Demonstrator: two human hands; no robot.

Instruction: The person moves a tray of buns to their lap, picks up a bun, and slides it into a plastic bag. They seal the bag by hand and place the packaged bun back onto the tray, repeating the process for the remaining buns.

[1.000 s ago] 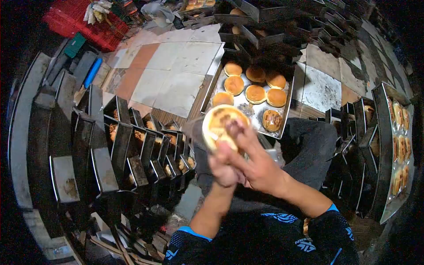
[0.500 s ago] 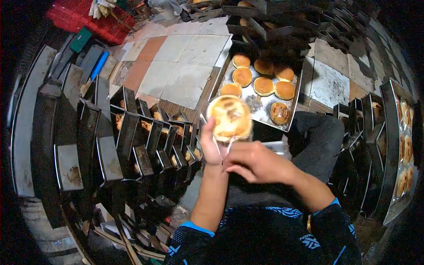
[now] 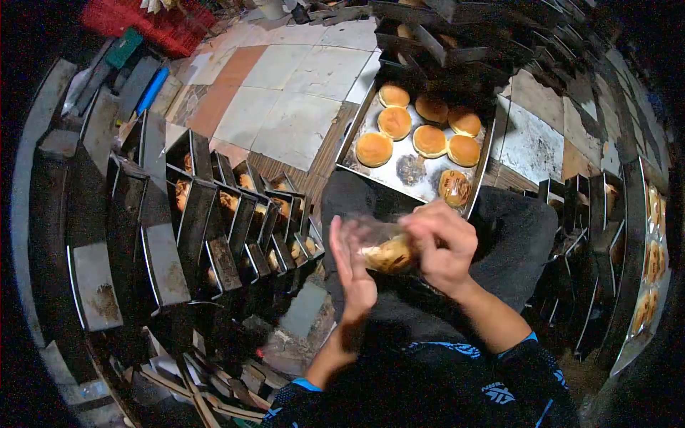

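Between my hands is a round bun [image 3: 389, 255] in a clear plastic bag, tilted and blurred by motion. My left hand [image 3: 351, 260] is upright at the bun's left side, its fingers stretched out. The fingers of my right hand [image 3: 444, 242] are curled and pinch the bag at the bun's upper right. Beyond my hands, a metal tray [image 3: 410, 187] rests at my knees with several golden buns [image 3: 394, 123] and one bagged bun [image 3: 454, 187] with a printed label.
Rows of dark metal tins [image 3: 168, 264] holding buns stand on the left, more stacked tins [image 3: 585, 214] on the right. A tray of bagged buns [image 3: 653, 257] is at the far right. A red crate [image 3: 153, 25] sits at the upper left, beside floor tiles [image 3: 285, 78].
The bun has moved down and tipped from facing up to edge-on. My left hand has opened beside it, and my right hand has risen and turned to the bag's right side.
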